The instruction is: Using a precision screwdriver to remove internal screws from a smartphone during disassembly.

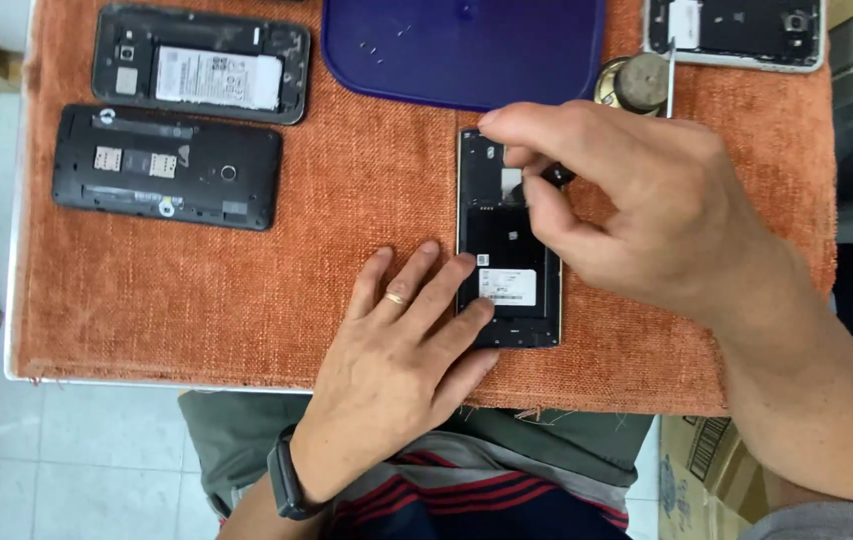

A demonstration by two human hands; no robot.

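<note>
Steadying: left hand (402, 350), fingers spread flat, pins the opened phone (508, 250).
Tool: right hand (637, 200) pinches a dark tool, probably a screwdriver.
Handling: light, stiff, fragile; hold by edges.

Mat (247, 280): coarse woven cloth, rust-orange, rough nap, frayed threads at front edge. Open phone (507, 250) under both hands: matt black plastic inner frame w/ glossy white paper label. Tool (555, 176) in right hand (647, 210): dark tip, looks like matt plastic or rubber; can't tell for sure. Left hand (397, 360): shiny gold-tone metal ring, matt black wrist band. Blue tray (467, 50): smooth semi-gloss plastic. Two phones far left (167, 165): matt black plastic shells. Round weight (637, 85): dull brassy metal.
</note>
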